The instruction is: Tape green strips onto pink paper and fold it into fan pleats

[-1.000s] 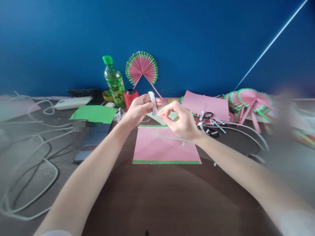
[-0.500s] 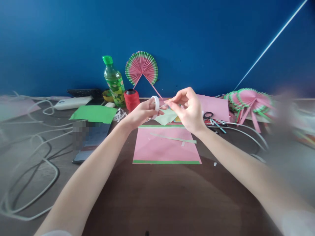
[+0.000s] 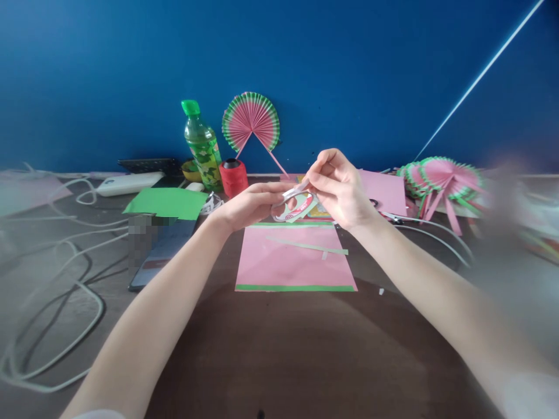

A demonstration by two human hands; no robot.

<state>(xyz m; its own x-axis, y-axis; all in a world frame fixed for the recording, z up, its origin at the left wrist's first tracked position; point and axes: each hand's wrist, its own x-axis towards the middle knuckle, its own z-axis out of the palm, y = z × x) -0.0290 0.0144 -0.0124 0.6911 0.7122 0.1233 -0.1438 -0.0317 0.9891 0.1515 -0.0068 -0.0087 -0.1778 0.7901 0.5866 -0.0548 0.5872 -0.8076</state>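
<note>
Tape roll tipped flat since a second ago; right hand [image 3: 338,189] lifted higher.
Left hand [image 3: 251,205] grips tape roll [image 3: 293,208] above the pink sheet [image 3: 294,262]; right pinches its free end, peeling. Next: a steady pull.

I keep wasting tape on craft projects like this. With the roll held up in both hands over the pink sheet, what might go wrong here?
The right hand pinches a thin strip pulled from the tape roll in the left hand; the strip could fold and stick to itself or to the fingers. If dropped, it might land on the pink sheet or the loose paper strip lying there.
</note>
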